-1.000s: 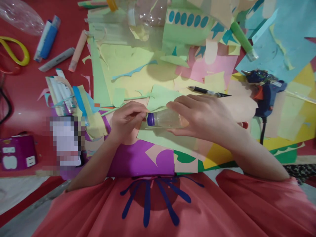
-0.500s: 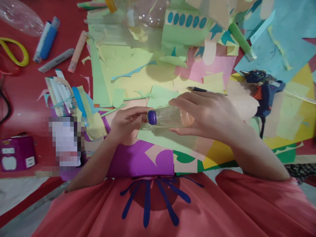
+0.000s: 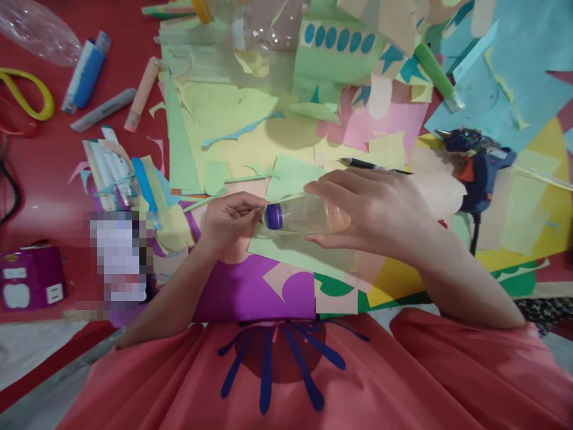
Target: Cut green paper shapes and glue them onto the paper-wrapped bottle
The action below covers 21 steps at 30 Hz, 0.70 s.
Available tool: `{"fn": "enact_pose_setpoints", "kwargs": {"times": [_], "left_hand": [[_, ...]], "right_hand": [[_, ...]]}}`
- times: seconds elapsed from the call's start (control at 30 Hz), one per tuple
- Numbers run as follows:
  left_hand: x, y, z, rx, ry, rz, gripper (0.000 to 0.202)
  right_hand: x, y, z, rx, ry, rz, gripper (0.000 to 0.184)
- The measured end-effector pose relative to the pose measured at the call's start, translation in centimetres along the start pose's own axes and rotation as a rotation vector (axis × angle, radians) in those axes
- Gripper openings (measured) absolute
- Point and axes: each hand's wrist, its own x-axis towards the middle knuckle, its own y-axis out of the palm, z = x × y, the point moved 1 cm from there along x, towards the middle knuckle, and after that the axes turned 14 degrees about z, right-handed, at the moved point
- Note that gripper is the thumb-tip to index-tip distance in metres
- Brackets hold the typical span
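My right hand (image 3: 380, 212) is wrapped round a small clear plastic bottle (image 3: 313, 216) that lies sideways, its purple cap (image 3: 273, 216) pointing left. My left hand (image 3: 228, 222) is closed, with thumb and fingers pinched just left of the cap, touching or nearly touching it. What the fingers pinch, if anything, is too small to see. Both hands hover over a pale green paper sheet (image 3: 290, 248) and a purple sheet (image 3: 250, 292) near the table's front edge.
Cut coloured paper covers the red table (image 3: 45, 173). A blue glue gun (image 3: 481, 167) and a black pen (image 3: 371, 164) lie to the right, markers (image 3: 87, 68) and glue sticks (image 3: 141, 92) at the back left, a purple power strip (image 3: 31, 280) at the left edge, and a clear bottle (image 3: 264, 27) at the back.
The bottle rose slightly and then came back down a little toward the left. My left hand's fingers stayed pinched by the cap.
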Motion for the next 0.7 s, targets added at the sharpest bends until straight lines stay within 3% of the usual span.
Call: {"fn": "enact_pose_setpoints", "kwargs": {"times": [0.13,0.3,0.47,0.7], "left_hand": [[-0.1,0.1,0.0,0.051,0.003,-0.034,0.039],[-0.8,0.1,0.1,0.336,0.131,-0.129,0.02],[-1.2,0.1,-0.3,0.627,0.435,0.006,0.008],[-0.9,0.1,0.1,0.794,0.452,-0.002,0.017]], "right_hand": [[0.0,0.1,0.2,-0.009,0.009,-0.001,0.036],[0.1,0.3,0.2,-0.035,0.06,-0.019,0.036],[0.3,0.8,0.3,-0.05,0.13,-0.044,0.036],[0.4,0.9,0.8,-0.115,0.128,-0.056,0.034]]}}
